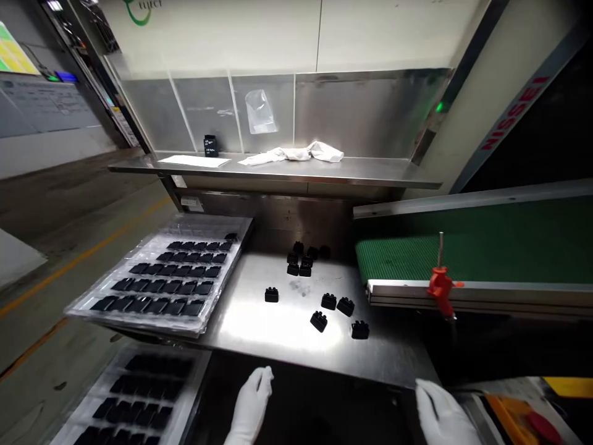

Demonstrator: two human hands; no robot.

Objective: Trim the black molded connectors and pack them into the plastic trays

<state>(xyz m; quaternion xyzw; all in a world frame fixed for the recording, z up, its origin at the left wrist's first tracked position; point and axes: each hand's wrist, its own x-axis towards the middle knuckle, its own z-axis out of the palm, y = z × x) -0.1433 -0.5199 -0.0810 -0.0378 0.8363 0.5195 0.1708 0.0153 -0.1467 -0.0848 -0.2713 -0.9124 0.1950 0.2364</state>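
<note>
My left hand (pixel 252 400), in a white glove, is in front of the metal table's near edge. Its fingertips are drawn together, and nothing shows in them. My right hand (pixel 440 413), gloved too, is near the table's right front corner with fingers stretched out and a gap beside the thumb; it holds nothing visible. Between and beyond the hands, small black plastic parts with notched tops lie loose on the metal table (pixel 278 337): a single part (pixel 271 295), a nearer part (pixel 319 321), a right-hand part (pixel 360 330), and a cluster (pixel 299 262) farther back.
At left, a clear plastic tray (pixel 201 324) carries rows of black parts; a lower tray (pixel 192 395) holds more. A green conveyor belt (pixel 500 247) with a red-handled clamp (pixel 441 289) is at right. White cloth (pixel 296 152) lies on the shelf (pixel 365 170). A red button (pixel 543 426) is lower right.
</note>
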